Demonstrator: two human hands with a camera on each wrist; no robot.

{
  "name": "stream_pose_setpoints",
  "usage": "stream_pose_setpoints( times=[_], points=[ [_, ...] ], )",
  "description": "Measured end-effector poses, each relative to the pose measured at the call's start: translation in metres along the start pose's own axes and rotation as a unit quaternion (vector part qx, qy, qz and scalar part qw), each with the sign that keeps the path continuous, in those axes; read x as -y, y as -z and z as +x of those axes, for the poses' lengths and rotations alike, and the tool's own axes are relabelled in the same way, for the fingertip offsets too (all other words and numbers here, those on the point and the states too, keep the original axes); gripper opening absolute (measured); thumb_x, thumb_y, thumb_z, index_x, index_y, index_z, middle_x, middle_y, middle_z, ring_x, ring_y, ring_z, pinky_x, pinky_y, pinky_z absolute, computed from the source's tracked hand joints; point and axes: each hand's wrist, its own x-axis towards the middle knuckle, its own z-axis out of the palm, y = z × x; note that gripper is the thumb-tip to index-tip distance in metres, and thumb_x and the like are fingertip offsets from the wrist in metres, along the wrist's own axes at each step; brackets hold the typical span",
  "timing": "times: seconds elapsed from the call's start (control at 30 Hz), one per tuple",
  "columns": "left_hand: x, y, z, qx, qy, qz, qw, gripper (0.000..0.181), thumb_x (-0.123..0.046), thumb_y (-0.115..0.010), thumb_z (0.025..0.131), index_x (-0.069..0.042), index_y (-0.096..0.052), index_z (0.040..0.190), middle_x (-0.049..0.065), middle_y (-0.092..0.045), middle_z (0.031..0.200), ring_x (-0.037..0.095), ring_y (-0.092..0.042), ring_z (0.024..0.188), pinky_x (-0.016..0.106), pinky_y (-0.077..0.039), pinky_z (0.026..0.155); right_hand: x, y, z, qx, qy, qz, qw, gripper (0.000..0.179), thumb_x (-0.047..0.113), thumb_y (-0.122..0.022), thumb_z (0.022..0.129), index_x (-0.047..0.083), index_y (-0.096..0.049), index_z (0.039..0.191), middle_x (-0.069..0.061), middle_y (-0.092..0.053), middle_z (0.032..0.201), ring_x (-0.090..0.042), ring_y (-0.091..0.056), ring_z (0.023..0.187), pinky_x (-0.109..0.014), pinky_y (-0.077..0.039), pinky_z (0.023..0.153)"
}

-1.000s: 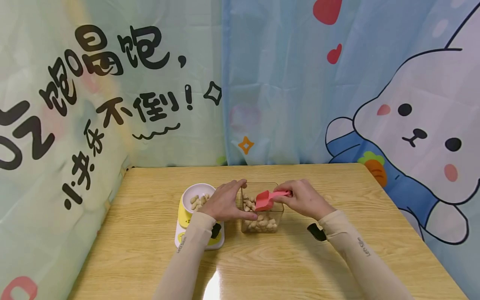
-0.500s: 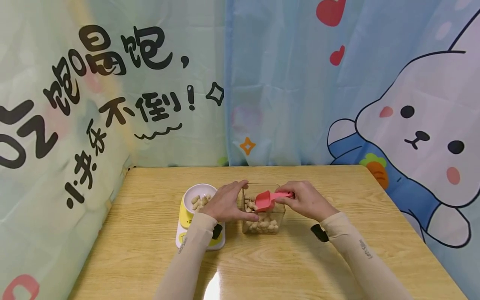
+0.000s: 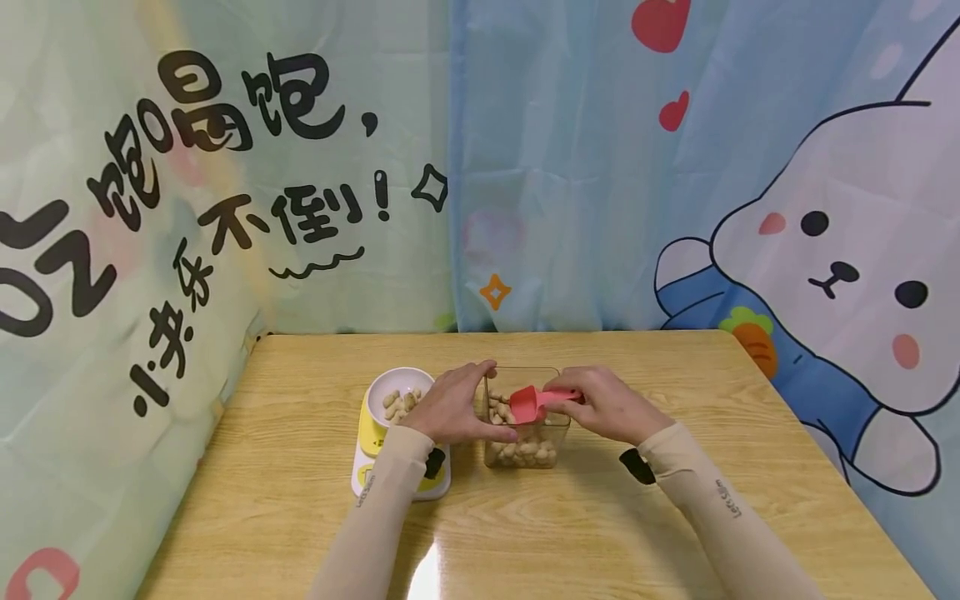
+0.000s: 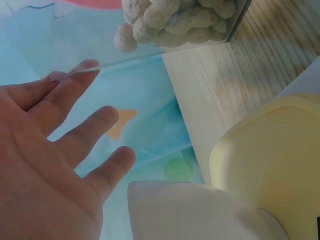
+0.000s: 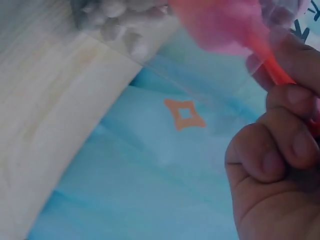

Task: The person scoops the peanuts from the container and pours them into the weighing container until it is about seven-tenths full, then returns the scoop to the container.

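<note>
In the head view a clear square container (image 3: 552, 437) with peanuts (image 3: 525, 454) stands mid-table. My left hand (image 3: 450, 406) spans its left side, thumb along the front and fingers toward the back corner. The left wrist view has the fingers nearly straight, with fingertips (image 4: 90, 65) at the container's edge. My right hand (image 3: 609, 406) grips the handle of a pink scoop (image 3: 525, 405), whose blade is tilted inside the container above the peanuts. Curled fingers (image 5: 265, 150) show round the handle in the right wrist view.
Left of the container stands a white and yellow kitchen scale (image 3: 369, 435), partly behind my left forearm. On it sits a white bowl (image 3: 379, 390) with several peanuts. Printed curtains (image 3: 555, 208) hang along the far and left table edges.
The scoop has shifted slightly left and tilted inside the container, with my right hand turning lower round its handle. The left hand has stayed on the container.
</note>
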Motion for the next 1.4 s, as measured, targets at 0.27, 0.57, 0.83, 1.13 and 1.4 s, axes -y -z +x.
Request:
stream_pose_setpoints(
  times=[0.27, 0.57, 0.83, 1.13, 1.4],
  points=[
    [0.0, 0.001, -0.001, -0.003, -0.002, 0.001, 1.0, 0.101, -0.068, -0.08, 0.073, -0.019, -0.04, 0.152, 0.0, -0.055, 0.142, 0.024, -0.05, 0.132, 0.046, -0.04, 0.111, -0.007, -0.003, -0.005, -0.025, -0.01, 0.027, 0.9993, 0.014, 0.025, -0.075, 0.094, 0.016, -0.079, 0.105, 0.014, -0.065, 0.083, -0.004, -0.054, 0.065, -0.025, -0.048, 0.059],
    [0.0, 0.0, -0.001, 0.003, 0.004, -0.008, 1.0, 0.105, -0.073, -0.077, 0.073, -0.021, -0.038, 0.154, -0.002, -0.053, 0.143, 0.025, -0.049, 0.134, 0.046, -0.043, 0.108, -0.003, -0.002, 0.002, -0.018, 0.0, -0.007, 0.9998, 0.017, 0.021, -0.076, 0.093, 0.008, -0.078, 0.105, 0.005, -0.07, 0.086, -0.003, -0.052, 0.063, -0.025, -0.049, 0.059],
    [0.002, -0.001, -0.001, 0.003, 0.005, -0.006, 1.0, 0.109, -0.075, -0.075, 0.072, -0.02, -0.035, 0.157, -0.003, -0.052, 0.145, 0.024, -0.048, 0.136, 0.045, -0.043, 0.109, -0.004, 0.004, 0.006, 0.012, 0.004, -0.022, 0.9997, 0.013, 0.018, -0.075, 0.094, 0.009, -0.078, 0.102, 0.005, -0.07, 0.087, -0.004, -0.054, 0.066, -0.027, -0.049, 0.061],
    [-0.002, 0.0, -0.001, 0.004, 0.006, -0.017, 0.9998, 0.109, -0.073, -0.076, 0.073, -0.019, -0.034, 0.158, -0.002, -0.052, 0.146, 0.022, -0.048, 0.136, 0.044, -0.042, 0.109, -0.008, 0.01, 0.015, 0.041, -0.021, -0.016, 0.9988, 0.017, 0.022, -0.072, 0.096, 0.01, -0.078, 0.106, 0.0, -0.073, 0.099, -0.011, -0.064, 0.081, -0.034, -0.054, 0.071],
    [0.0, -0.001, -0.002, 0.004, 0.006, -0.014, 0.9999, 0.109, -0.074, -0.076, 0.073, -0.02, -0.034, 0.157, -0.003, -0.051, 0.147, 0.022, -0.048, 0.135, 0.043, -0.043, 0.109, -0.022, 0.01, 0.01, 0.058, -0.024, 0.032, 0.9975, 0.013, 0.021, -0.072, 0.097, 0.014, -0.077, 0.106, 0.007, -0.071, 0.095, -0.007, -0.056, 0.069, -0.028, -0.05, 0.063]
  ],
)
